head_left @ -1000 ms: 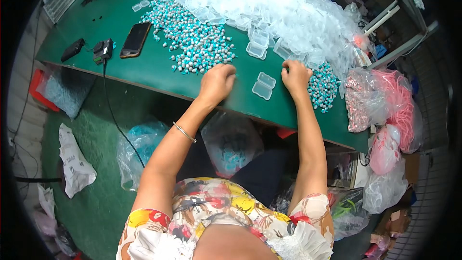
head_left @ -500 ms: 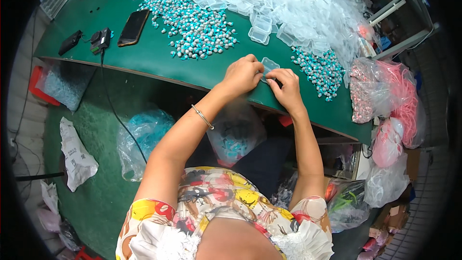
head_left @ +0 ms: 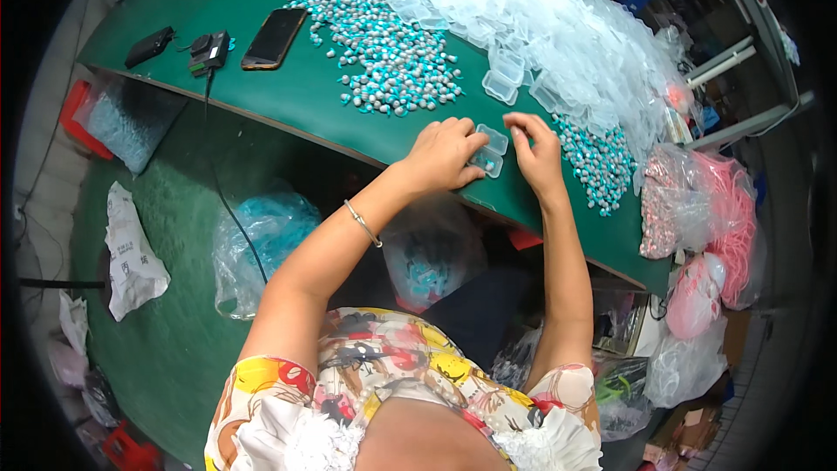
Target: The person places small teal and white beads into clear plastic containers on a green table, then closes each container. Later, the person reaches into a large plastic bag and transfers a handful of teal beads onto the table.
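Note:
A small clear plastic box (head_left: 492,163) stands with its lid raised near the table's front edge. Something teal shows inside it. My left hand (head_left: 445,155) is closed on the box's left side, thumb at its near edge and fingers along the far part. Just right of the box hovers my right hand (head_left: 538,153), apart from it, its fingers bent and drawn together; whether anything is between the fingertips is hidden. Right of that hand spreads a pile of small teal-and-grey pieces (head_left: 597,161). A larger pile of similar pieces (head_left: 392,61) lies beyond my left hand.
A big heap of clear plastic boxes (head_left: 523,13) covers the table's far side. On the left lie a phone (head_left: 275,38), a small black device with a cable (head_left: 209,52) and a black case (head_left: 149,47). Bags of pink items (head_left: 724,201) hang off the right end.
My right hand has come off the box and moved slightly right. My left hand still holds the box, whose teal contents now show. The whole view has shifted a little.

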Available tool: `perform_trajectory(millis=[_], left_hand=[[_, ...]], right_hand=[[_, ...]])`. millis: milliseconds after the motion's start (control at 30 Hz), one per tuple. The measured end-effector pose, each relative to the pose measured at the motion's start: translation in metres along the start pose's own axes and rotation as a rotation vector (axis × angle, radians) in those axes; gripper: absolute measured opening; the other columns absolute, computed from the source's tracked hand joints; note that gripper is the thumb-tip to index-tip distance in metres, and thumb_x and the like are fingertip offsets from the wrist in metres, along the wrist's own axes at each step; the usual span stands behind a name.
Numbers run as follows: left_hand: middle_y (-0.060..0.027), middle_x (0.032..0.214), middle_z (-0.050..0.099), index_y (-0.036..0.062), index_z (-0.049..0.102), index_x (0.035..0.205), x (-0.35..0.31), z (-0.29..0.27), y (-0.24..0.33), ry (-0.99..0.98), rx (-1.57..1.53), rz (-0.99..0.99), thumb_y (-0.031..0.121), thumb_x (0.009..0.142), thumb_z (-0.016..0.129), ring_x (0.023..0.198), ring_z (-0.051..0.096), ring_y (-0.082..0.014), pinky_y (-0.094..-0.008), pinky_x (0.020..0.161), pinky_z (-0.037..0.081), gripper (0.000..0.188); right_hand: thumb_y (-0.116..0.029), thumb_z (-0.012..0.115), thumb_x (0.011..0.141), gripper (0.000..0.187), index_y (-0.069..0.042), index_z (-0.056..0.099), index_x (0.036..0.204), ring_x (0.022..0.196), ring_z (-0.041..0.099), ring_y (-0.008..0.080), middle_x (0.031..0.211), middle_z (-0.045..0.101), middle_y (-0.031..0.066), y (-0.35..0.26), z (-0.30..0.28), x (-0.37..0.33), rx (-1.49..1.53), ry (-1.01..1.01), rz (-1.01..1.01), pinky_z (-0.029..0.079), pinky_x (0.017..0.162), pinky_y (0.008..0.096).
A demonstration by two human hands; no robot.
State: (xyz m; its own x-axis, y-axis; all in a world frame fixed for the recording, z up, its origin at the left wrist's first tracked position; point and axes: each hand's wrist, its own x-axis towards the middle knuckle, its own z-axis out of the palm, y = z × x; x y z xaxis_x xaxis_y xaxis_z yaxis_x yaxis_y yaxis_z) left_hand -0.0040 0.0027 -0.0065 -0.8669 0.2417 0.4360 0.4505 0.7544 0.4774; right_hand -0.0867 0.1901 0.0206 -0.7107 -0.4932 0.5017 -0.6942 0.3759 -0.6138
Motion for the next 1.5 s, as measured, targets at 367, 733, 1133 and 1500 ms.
perform_trajectory(millis=[367, 733, 1133, 1500], left_hand=[[-0.0080, 0.098, 0.057, 0.0110, 0.062, 0.108, -0.010, -0.003, -0.010, 0.076, -0.100, 0.002, 0.032, 0.071, 0.080, 0.095, 0.055, -0.0284, -0.0410, 0.081, 0.044, 0.046], [-0.0076, 0.095, 0.055, 0.0097, 0.062, 0.105, -0.012, -0.002, -0.010, 0.100, -0.141, -0.011, 0.030, 0.071, 0.079, 0.095, 0.054, -0.0273, -0.0406, 0.080, 0.043, 0.043], [-0.0082, 0.095, 0.055, 0.0089, 0.063, 0.105, -0.012, -0.004, -0.009, 0.101, -0.137, -0.016, 0.030, 0.071, 0.079, 0.094, 0.054, -0.0276, -0.0406, 0.080, 0.043, 0.044], [-0.0082, 0.098, 0.056, 0.0103, 0.062, 0.108, -0.013, -0.004, -0.011, 0.085, -0.127, -0.033, 0.031, 0.070, 0.080, 0.096, 0.055, -0.0288, -0.0410, 0.082, 0.043, 0.047]], right_hand=[[-0.004, 0.054, 0.080, 0.030, 0.001, 0.069, 0.106, 0.104, 0.063, 0.0406, 0.108, 0.065, 0.0259, 0.037, 0.115, 0.176, -0.557, -0.324, 0.172, 0.050, 0.090, 0.0468], [-0.008, 0.050, 0.087, 0.042, -0.016, 0.061, 0.127, 0.110, 0.061, 0.0375, 0.118, 0.061, 0.0181, 0.053, 0.142, 0.196, -0.576, -0.206, 0.221, 0.050, 0.090, 0.0480], [-0.013, 0.058, 0.084, 0.019, -0.005, 0.074, 0.090, 0.090, 0.067, 0.0392, 0.094, 0.070, 0.0210, 0.055, 0.144, 0.211, -0.737, -0.208, 0.223, 0.053, 0.082, 0.0471], [-0.005, 0.068, 0.079, 0.012, -0.002, 0.071, 0.090, 0.074, 0.067, 0.0260, 0.083, 0.069, 0.0150, 0.009, 0.061, 0.116, -0.165, -0.026, -0.033, 0.053, 0.068, 0.0359]])
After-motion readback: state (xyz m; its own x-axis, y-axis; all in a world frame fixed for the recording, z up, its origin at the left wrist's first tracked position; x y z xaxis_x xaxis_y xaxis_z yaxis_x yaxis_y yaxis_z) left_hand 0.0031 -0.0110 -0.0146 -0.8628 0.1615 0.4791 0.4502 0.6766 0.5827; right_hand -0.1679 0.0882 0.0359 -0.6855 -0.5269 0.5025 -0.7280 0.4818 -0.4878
